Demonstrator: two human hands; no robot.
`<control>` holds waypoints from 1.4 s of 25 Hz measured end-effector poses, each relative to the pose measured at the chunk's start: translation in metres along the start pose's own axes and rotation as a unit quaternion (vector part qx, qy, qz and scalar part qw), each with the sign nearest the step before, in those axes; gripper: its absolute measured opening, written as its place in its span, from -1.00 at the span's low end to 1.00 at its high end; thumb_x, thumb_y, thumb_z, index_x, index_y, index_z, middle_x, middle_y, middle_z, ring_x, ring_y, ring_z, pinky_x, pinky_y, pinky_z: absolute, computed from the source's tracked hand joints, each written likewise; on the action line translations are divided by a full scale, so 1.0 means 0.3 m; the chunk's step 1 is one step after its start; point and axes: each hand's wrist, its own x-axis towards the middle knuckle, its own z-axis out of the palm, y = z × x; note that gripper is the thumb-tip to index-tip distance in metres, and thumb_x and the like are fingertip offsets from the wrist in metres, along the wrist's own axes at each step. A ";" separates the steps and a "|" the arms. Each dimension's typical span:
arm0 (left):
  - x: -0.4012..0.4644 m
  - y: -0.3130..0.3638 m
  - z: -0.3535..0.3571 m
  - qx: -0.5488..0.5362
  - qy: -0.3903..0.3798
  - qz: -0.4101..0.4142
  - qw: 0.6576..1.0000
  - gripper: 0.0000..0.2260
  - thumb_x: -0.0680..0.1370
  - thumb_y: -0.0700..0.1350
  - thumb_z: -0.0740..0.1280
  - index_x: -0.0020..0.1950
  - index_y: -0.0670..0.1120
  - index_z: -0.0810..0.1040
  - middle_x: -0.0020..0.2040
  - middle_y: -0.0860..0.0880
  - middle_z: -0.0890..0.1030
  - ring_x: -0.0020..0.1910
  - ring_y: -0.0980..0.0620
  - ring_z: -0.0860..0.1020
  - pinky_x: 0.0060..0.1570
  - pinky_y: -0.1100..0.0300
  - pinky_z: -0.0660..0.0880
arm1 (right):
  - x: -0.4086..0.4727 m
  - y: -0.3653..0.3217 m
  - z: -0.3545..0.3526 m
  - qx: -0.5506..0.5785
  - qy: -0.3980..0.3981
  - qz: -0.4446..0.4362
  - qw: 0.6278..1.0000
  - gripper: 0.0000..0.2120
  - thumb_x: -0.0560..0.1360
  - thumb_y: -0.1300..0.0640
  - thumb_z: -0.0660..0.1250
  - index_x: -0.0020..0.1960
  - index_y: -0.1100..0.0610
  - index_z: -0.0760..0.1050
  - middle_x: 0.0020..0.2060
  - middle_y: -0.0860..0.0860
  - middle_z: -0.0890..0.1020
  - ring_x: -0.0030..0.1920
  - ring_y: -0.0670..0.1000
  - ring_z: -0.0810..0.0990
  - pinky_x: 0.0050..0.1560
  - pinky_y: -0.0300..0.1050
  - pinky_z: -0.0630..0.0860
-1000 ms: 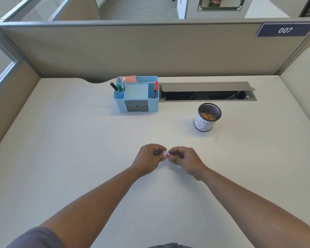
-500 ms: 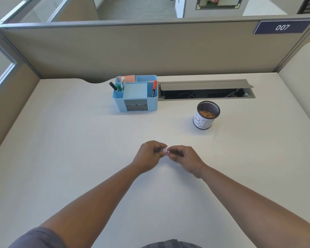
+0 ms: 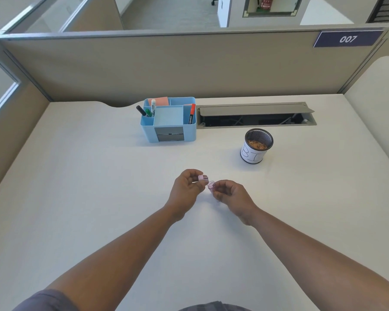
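Over the middle of the white desk, my left hand pinches a small pink block-shaped piece between thumb and fingers. Just to its right, my right hand pinches a small translucent pink cap-like piece. The two pink pieces are apart, with a narrow gap between them. Both hands hover slightly above the desk surface.
A blue desk organiser with markers and sticky notes stands at the back centre. A black mesh cup with a white label holds orange-brown small items to the right. An open grey cable tray lies behind it. Beige partitions enclose the desk.
The pink object held together between both hands has come apart into two pieces. My left hand lifted its piece slightly up and left; my right hand keeps the other.
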 end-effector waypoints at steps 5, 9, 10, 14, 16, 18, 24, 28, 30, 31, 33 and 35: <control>0.039 -0.006 0.033 -0.037 -0.002 -0.035 0.999 -0.80 0.51 -0.08 0.46 0.09 -0.06 0.57 0.09 -0.07 0.72 0.14 -0.06 0.69 0.27 -0.04 0.58 | -0.002 -0.020 -0.013 0.044 0.082 -0.004 0.996 -0.86 0.58 0.28 0.43 0.14 0.18 0.64 0.05 0.09 0.74 -0.01 0.01 0.65 0.20 0.06 0.60; 0.084 -0.031 0.066 0.030 0.021 -0.048 0.998 -0.92 0.60 -0.13 0.39 0.09 -0.04 0.55 0.04 0.01 0.72 0.14 -0.02 0.66 0.21 -0.03 0.55 | 0.020 -0.109 -0.077 -0.028 0.195 -0.106 0.975 -0.87 0.60 0.16 0.42 0.11 -0.03 0.65 0.00 -0.13 0.75 0.01 -0.14 0.68 0.12 -0.19 0.60; 0.095 -0.037 0.071 0.040 0.024 -0.050 0.998 -0.93 0.61 -0.13 0.38 0.09 -0.04 0.55 0.04 0.02 0.72 0.17 -0.05 0.65 0.16 0.00 0.54 | 0.028 -0.140 -0.097 -0.058 0.227 -0.129 0.963 -0.86 0.60 0.11 0.41 0.11 -0.10 0.64 -0.03 -0.19 0.73 0.01 -0.19 0.68 0.06 -0.31 0.56; 0.140 -0.048 0.084 0.038 0.024 -0.059 0.997 -0.95 0.62 -0.15 0.37 0.05 -0.03 0.54 0.01 0.03 0.71 0.20 -0.08 0.64 0.20 -0.03 0.53 | 0.083 -0.225 -0.200 -0.172 0.333 -0.180 0.910 -0.77 0.62 0.15 0.34 0.26 0.02 0.62 0.03 -0.10 0.62 0.03 -0.10 0.60 0.01 -0.34 0.50; 0.162 -0.048 0.084 0.035 0.023 -0.067 0.997 -0.95 0.61 -0.16 0.37 0.05 -0.04 0.53 0.02 -0.01 0.72 0.18 -0.07 0.66 0.28 -0.08 0.51 | 0.111 -0.245 -0.249 -0.205 0.355 -0.164 0.897 -0.69 0.61 0.25 0.32 0.33 0.12 0.57 0.10 0.00 0.56 0.06 -0.03 0.54 0.03 -0.29 0.42; 0.177 -0.051 0.080 0.030 0.025 -0.073 0.997 -0.94 0.60 -0.15 0.38 0.05 -0.06 0.53 0.06 -0.06 0.73 0.12 -0.05 0.68 0.27 -0.06 0.52 | 0.132 -0.260 -0.285 -0.214 0.370 -0.153 0.891 -0.69 0.59 0.28 0.34 0.32 0.13 0.58 0.08 0.00 0.58 0.03 -0.01 0.54 0.06 -0.24 0.41; 0.189 -0.067 0.073 0.008 0.027 -0.079 0.996 -0.93 0.62 -0.15 0.36 0.09 -0.09 0.53 0.08 -0.09 0.73 0.03 0.00 0.68 0.26 0.01 0.54 | 0.175 -0.263 -0.327 -0.195 0.399 -0.140 0.885 -0.79 0.55 0.17 0.44 0.18 0.15 0.63 -0.02 0.03 0.70 0.00 0.03 0.63 0.07 -0.14 0.52; 0.192 -0.066 0.072 -0.001 0.025 -0.086 0.996 -0.93 0.62 -0.15 0.36 0.08 -0.09 0.53 0.04 -0.06 0.73 0.04 0.00 0.68 0.29 -0.01 0.53 | 0.195 -0.253 -0.338 -0.215 0.393 -0.127 0.885 -0.73 0.57 0.18 0.41 0.26 0.14 0.61 0.02 0.06 0.66 0.03 0.09 0.60 0.08 -0.13 0.47; 0.191 -0.068 0.070 -0.001 0.025 -0.088 0.996 -0.93 0.62 -0.14 0.36 0.08 -0.09 0.53 0.04 -0.06 0.73 0.04 0.00 0.68 0.30 -0.01 0.53 | 0.194 -0.257 -0.338 -0.217 0.393 -0.127 0.884 -0.68 0.58 0.21 0.39 0.33 0.15 0.57 0.03 0.02 0.61 0.04 0.07 0.57 0.13 -0.14 0.44; 0.191 -0.068 0.070 -0.001 0.026 -0.088 0.996 -0.94 0.62 -0.14 0.36 0.08 -0.08 0.54 0.04 -0.06 0.73 0.04 0.00 0.68 0.31 -0.01 0.53 | 0.192 -0.260 -0.338 -0.216 0.393 -0.128 0.885 -0.65 0.58 0.22 0.39 0.36 0.16 0.55 0.05 0.00 0.60 0.05 0.05 0.56 0.15 -0.14 0.44; 0.189 -0.067 0.070 -0.001 0.026 -0.086 0.996 -0.94 0.62 -0.14 0.36 0.08 -0.09 0.54 0.05 -0.07 0.73 0.04 0.00 0.68 0.31 -0.02 0.53 | 0.184 -0.266 -0.337 -0.204 0.394 -0.134 0.886 -0.63 0.57 0.24 0.41 0.36 0.12 0.53 0.06 -0.02 0.61 0.02 0.01 0.58 0.10 -0.20 0.45; 0.188 -0.067 0.071 -0.001 0.025 -0.084 0.996 -0.93 0.62 -0.14 0.36 0.08 -0.09 0.53 0.05 -0.08 0.72 0.04 0.00 0.68 0.32 -0.03 0.53 | 0.176 -0.275 -0.336 -0.181 0.401 -0.148 0.886 -0.67 0.52 0.24 0.46 0.23 0.05 0.49 -0.01 -0.04 0.64 -0.08 -0.04 0.61 -0.05 -0.28 0.49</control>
